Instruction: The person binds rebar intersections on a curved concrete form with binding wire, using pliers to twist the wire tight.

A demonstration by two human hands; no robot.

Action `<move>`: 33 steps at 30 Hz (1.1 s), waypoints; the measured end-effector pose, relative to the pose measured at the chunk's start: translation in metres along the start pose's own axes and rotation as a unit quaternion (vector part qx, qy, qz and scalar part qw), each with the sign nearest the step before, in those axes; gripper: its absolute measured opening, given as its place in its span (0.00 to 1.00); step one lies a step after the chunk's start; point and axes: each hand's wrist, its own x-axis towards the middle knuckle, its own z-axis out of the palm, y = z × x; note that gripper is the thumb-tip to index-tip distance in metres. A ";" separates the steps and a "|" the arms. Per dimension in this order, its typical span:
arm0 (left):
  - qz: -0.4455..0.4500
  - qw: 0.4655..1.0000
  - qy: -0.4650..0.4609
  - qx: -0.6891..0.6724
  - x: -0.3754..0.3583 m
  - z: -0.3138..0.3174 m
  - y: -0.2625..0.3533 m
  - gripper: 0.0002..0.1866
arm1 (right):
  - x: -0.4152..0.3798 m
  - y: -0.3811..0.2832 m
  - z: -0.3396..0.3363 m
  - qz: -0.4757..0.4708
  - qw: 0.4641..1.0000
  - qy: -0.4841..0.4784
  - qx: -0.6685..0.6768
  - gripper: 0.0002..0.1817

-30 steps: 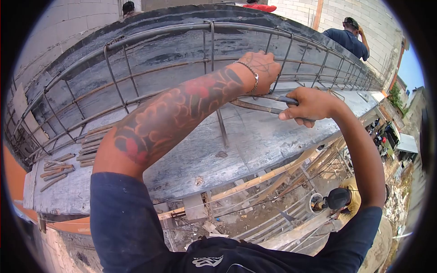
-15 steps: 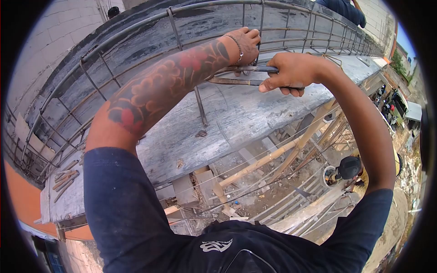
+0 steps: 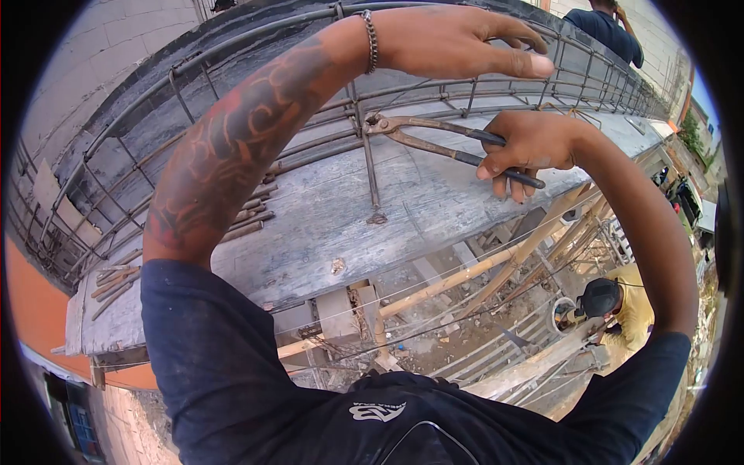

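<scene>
My right hand (image 3: 523, 155) grips the dark handles of a pair of pincers (image 3: 434, 133). The handles are spread somewhat, and the rusty jaws lie at a joint of the rebar cage (image 3: 370, 163), by an upright bar. Above the tool, my left hand (image 3: 473, 45) is raised over the cage with its fingers stretched out and the thumb pointing right. Nothing is seen in it. A dark chain bracelet circles the left wrist. Under the cage runs a grey board (image 3: 310, 225).
Loose short rods (image 3: 115, 288) lie on the board at the left, more beside my left forearm. Below the board's edge are bamboo poles (image 3: 457, 279) and rubble. A person in a yellow shirt (image 3: 635, 306) is lower right; another in dark clothes (image 3: 604, 32) is upper right.
My left hand has left the bar, moved right and opened. The pincers' jaws, hidden behind my left wrist before, now show, and the handles are wider apart. The view has shifted slightly.
</scene>
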 end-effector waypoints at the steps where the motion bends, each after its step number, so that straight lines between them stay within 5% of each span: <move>1: -0.004 1.000 0.008 0.003 -0.015 -0.004 -0.003 0.35 | -0.001 -0.003 -0.006 -0.013 1.000 0.004 -0.019 0.17; 3: 0.059 0.965 0.100 0.235 -0.060 -0.020 -0.004 0.24 | -0.003 -0.019 -0.017 0.000 0.992 0.039 -0.119 0.17; 5: -0.188 0.973 -0.079 0.105 -0.088 -0.055 0.024 0.26 | 0.001 -0.028 -0.025 0.009 0.969 0.089 -0.230 0.17; 7: -0.446 0.818 -0.364 -0.005 -0.097 -0.065 0.034 0.30 | 0.005 -0.031 -0.034 -0.022 0.952 0.117 -0.283 0.18; 10: -0.342 0.891 -0.284 0.090 -0.162 -0.026 0.011 0.37 | 0.019 -0.034 -0.041 -0.050 0.919 0.140 -0.365 0.20; 12: -0.344 0.894 -0.271 0.094 -0.159 -0.023 -0.005 0.44 | 0.034 -0.012 -0.057 -0.291 0.760 0.231 -0.533 0.22; 14: -0.369 0.872 -0.321 0.034 -0.150 -0.026 -0.021 0.50 | 0.034 -0.016 -0.058 -0.257 0.774 0.226 -0.533 0.23; 16: -0.273 0.919 -0.273 0.077 -0.161 -0.009 -0.040 0.52 | 0.038 -0.014 -0.056 -0.180 0.784 0.227 -0.549 0.22; 28: -0.300 0.912 -0.259 0.106 -0.158 -0.007 -0.030 0.54 | 0.075 0.053 -0.019 -0.205 0.800 0.326 -0.461 0.21; 30: -0.301 0.904 -0.276 0.123 -0.156 -0.009 -0.030 0.55 | 0.060 0.035 -0.030 -0.128 0.923 0.192 -0.308 0.27; 33: -0.318 0.891 -0.301 0.119 -0.154 -0.009 -0.028 0.56 | 0.045 0.012 -0.041 -0.104 0.956 0.117 -0.247 0.32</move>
